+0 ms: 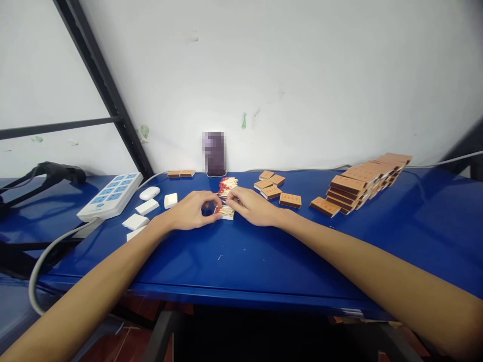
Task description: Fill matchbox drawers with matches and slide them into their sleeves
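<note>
A small white matchbox tray (227, 216) filled with red-tipped matches lies on the blue table in front of me. My left hand (193, 210) grips its left end between thumb and curled fingers. From the right, my right hand (252, 206) reaches over the tray's upper right side. Its fingertips are pinched together, and whatever they hold is hidden. Just behind the tray lies a loose pile of matches (228, 186) with red heads, partly covered by my right fingers.
Several white trays (147, 206) lie at left, near a white oval object (150, 193) and a power strip (111, 195). A phone (215, 153) leans on the wall. Several matchboxes (271, 192) lie right of the matches, beside a large stack of matchboxes (349, 185).
</note>
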The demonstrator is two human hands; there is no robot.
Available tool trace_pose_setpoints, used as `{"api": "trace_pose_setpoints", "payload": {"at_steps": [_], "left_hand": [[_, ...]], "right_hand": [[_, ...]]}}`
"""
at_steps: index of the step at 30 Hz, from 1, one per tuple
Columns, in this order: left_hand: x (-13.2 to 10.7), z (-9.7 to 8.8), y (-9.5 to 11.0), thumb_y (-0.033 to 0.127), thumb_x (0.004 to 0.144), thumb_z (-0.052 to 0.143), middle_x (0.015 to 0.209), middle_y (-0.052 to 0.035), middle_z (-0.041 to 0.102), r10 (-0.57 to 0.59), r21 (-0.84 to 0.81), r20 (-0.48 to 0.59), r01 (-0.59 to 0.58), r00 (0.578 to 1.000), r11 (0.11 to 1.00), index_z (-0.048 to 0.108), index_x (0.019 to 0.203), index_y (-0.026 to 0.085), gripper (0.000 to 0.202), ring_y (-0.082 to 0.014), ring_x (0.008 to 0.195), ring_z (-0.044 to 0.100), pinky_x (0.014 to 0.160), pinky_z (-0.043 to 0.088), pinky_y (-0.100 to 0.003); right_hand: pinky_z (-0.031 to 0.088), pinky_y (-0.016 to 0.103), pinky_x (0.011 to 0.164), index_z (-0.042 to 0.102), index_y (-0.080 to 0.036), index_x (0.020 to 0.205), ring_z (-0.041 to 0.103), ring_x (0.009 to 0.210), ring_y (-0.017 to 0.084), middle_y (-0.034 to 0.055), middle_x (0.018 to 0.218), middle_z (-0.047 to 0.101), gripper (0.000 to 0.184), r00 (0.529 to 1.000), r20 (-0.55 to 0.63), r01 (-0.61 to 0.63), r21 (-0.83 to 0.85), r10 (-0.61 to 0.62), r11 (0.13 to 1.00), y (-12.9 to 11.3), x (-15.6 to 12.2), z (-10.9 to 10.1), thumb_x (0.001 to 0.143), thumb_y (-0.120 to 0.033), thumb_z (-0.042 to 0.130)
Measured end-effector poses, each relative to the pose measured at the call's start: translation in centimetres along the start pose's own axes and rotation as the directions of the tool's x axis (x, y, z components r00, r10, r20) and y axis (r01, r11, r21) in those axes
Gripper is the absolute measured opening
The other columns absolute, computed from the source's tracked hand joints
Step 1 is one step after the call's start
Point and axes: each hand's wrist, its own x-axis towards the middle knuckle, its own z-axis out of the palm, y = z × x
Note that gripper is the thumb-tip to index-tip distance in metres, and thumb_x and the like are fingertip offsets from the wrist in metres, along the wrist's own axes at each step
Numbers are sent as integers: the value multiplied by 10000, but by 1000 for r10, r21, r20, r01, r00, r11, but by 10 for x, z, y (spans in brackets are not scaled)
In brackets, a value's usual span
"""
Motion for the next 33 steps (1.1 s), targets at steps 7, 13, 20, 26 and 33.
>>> {"api": "trace_pose_setpoints", "payload": {"at_steps": [7, 13, 20, 26, 33], "left_hand": [[1, 1, 0, 451, 832, 604, 751, 9, 597, 17, -18, -13, -17, 1000, 1000, 557, 810, 181, 276, -122, 645, 507, 639, 398, -267], [1, 1, 0, 463, 819, 621, 809, -1, 611, -7, -65, -8, 6, 1000, 998, 550, 885, 189, 290, -128, 675, 522, 643, 419, -273], [1, 1, -1, 505, 809, 637, 900, -25, 660, -32, -92, -6, 31, 999, 995, 619, 1063, 207, 392, -145, 732, 557, 681, 448, -288], [3, 3, 0, 448, 895, 523, 832, -20, 655, -23, -144, -7, 22, 1000, 989, 663, 977, 189, 306, -131, 690, 540, 649, 429, -265], [5, 5, -2, 415, 898, 525, 785, 0, 635, -47, -195, 1, 46, 999, 980, 614, 856, 178, 257, -114, 662, 509, 636, 411, -249]], "right_hand": [[325, 268, 674, 500, -192, 822, 486, 748, 149, 14, 801, 571, 180, 999, 31, 29, -14, -29, 999, 1, 4, 4, 951, -307, 450], [308, 267, 640, 508, -186, 847, 460, 675, 134, -3, 749, 549, 201, 999, -3, -44, 65, 44, 997, -4, 0, -3, 967, -304, 399], [299, 257, 623, 541, -188, 894, 454, 673, 136, -22, 713, 501, 102, 1000, 22, 6, 47, -7, 999, -2, -1, -1, 905, -283, 506], [304, 254, 642, 533, -182, 869, 445, 696, 127, -9, 773, 525, 120, 999, 16, 50, 46, -50, 998, -1, 0, 1, 913, -288, 497], [315, 248, 629, 545, -191, 901, 439, 681, 133, -30, 713, 467, 62, 998, 60, -2, 87, -3, 996, -3, -1, -5, 869, -231, 510]]}}
